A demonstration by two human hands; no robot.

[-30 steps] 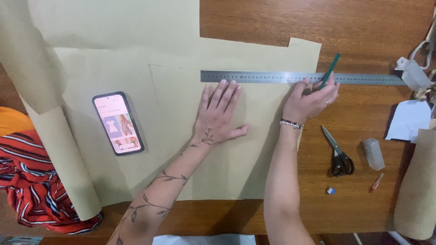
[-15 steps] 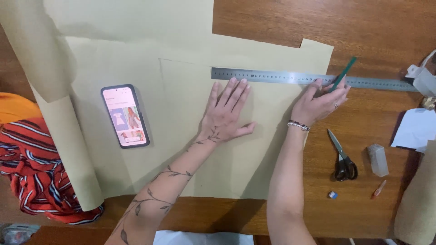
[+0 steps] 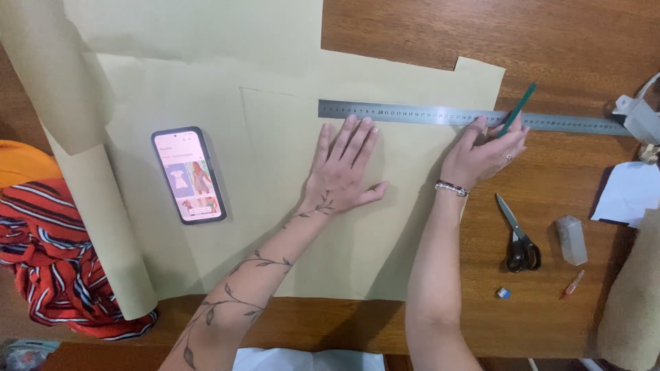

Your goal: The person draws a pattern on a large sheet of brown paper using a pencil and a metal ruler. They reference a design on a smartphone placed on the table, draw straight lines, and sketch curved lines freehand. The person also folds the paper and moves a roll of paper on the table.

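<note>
- bare paper (image 3: pixel 289 227) lies open between the phone (image 3: pixel 189 174) and the left hand (image 3: pixel 344 168).
- the steel ruler (image 3: pixel 412 113) bars the way above both hands.
- scissors (image 3: pixel 519 237) and a small clear block (image 3: pixel 571 240) crowd the wooden table (image 3: pixel 550 41) beside the right hand (image 3: pixel 485 151).

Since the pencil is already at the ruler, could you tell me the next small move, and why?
Probably draw the green pencil leftward along the metal ruler: the right hand has its tip at the ruler's edge on the tan paper, and the left hand lies flat just below the ruler.
</note>
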